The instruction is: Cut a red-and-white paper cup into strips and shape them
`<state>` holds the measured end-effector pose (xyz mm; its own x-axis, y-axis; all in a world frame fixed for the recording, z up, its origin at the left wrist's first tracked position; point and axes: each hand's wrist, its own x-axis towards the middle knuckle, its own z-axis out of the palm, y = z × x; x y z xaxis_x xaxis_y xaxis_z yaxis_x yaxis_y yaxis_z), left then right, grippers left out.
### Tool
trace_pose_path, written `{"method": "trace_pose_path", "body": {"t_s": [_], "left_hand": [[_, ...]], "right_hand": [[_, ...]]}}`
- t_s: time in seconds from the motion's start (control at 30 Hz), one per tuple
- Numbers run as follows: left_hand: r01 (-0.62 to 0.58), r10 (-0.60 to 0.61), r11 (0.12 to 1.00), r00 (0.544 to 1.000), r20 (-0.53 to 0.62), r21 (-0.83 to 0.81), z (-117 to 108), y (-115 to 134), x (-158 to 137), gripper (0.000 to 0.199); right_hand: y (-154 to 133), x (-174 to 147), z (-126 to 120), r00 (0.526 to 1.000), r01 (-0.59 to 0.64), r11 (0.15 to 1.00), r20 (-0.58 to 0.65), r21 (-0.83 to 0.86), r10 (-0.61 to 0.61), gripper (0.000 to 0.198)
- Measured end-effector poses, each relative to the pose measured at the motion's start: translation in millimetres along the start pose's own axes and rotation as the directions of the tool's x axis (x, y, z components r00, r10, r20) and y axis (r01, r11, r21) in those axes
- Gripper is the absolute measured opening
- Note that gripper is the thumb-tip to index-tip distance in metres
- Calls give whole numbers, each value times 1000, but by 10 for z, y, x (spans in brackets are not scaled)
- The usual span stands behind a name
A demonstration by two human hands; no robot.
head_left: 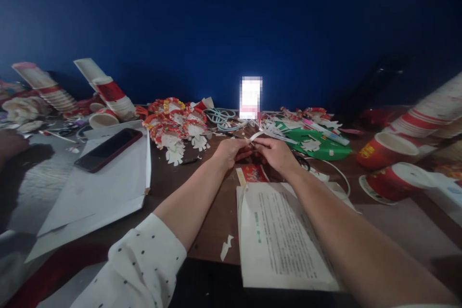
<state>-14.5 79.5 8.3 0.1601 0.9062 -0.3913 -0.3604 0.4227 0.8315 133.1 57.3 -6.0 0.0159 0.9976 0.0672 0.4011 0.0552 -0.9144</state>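
Observation:
My left hand and my right hand meet over the middle of the table, fingers pinched close together. Between their fingertips is a narrow white paper strip, curving up from the grip. How each finger bears on it is too small to make out. Just below the hands lies a red printed piece of paper with a pale edge. A printed text sheet is nearer to me, partly under my right forearm. Past the fingers stand white cut-paper fringes.
Red-and-white cut-paper pieces lie left of centre, near a coiled cable. A phone rests on white sheets. A green disc and red paper cups are at right. Another person's hand shows at far left.

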Motion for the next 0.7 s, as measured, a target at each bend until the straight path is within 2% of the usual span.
{"method": "trace_pose_path", "body": {"t_s": [0.2, 0.47, 0.7], "left_hand": [[-4, 4, 1000, 1000, -10, -16, 3, 2, -5, 17], [26, -28, 998, 999, -44, -52, 25, 18, -6, 18], [41, -45, 997, 997, -57, -72, 17, 6, 18, 18]], "right_hand": [[62, 32, 7, 992, 127, 991, -17, -37, -128, 30], [-65, -37, 20, 983, 166, 973, -51, -159, -176, 29], [-48, -31, 19, 964, 257, 940, -10, -224, -266, 28]]}}
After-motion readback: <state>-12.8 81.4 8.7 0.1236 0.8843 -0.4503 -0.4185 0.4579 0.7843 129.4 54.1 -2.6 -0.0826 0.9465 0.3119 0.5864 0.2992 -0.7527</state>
